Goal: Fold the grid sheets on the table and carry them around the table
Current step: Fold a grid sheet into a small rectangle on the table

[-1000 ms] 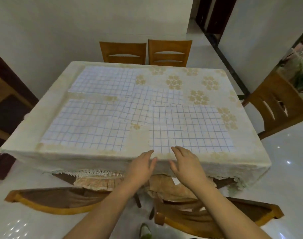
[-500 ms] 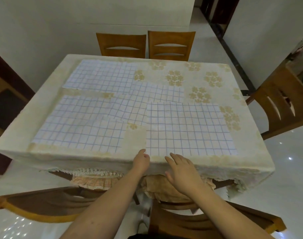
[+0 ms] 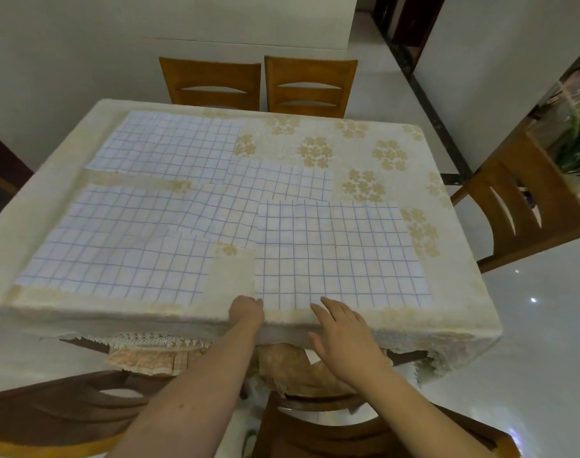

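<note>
Bare-armed, the left hand [image 3: 246,311] reaches to the tabletop's near edge, fingers curled at the near left corner of the nearest grid sheet [image 3: 340,256]; whether they pinch it, I cannot tell. Beside it the right hand [image 3: 343,332] lies palm down, fingers loosely spread, tips touching that sheet's near edge. Both arms are cut off below
</note>
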`<move>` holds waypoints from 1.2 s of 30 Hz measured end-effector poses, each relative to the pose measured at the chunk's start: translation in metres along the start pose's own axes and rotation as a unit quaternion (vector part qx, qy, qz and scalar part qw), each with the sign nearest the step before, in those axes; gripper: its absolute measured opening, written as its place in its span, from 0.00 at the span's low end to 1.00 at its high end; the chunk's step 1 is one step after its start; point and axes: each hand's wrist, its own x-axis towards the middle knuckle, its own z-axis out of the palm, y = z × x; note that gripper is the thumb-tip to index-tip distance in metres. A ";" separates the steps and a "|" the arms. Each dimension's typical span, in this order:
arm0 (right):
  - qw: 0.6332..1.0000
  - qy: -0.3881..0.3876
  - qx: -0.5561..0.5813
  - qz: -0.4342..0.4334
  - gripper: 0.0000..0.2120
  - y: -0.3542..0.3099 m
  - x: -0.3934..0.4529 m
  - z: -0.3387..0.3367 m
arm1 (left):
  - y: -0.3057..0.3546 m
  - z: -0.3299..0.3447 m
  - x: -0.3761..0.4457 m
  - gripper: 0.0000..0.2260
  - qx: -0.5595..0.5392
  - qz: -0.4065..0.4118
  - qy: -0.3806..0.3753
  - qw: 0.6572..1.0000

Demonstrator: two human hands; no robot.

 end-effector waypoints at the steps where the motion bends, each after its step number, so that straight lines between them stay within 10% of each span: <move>1: 1.000 0.002 0.000 0.002 0.27 0.000 0.000 -0.001 | 0.000 -0.001 0.000 0.16 0.002 0.002 0.002 1.000; 12: 0.998 0.014 -0.028 0.059 0.27 0.000 0.005 -0.007 | 0.015 -0.033 -0.010 0.13 -0.156 0.123 -0.019 0.980; 29: 0.993 0.037 -0.002 0.110 0.28 0.035 -0.007 -0.021 | 0.078 -0.036 -0.066 0.10 -0.325 0.222 -0.245 0.886; 36: 0.981 0.059 0.167 0.083 0.27 0.094 0.001 -0.033 | 0.107 0.004 -0.088 0.05 -0.336 0.232 -0.258 0.875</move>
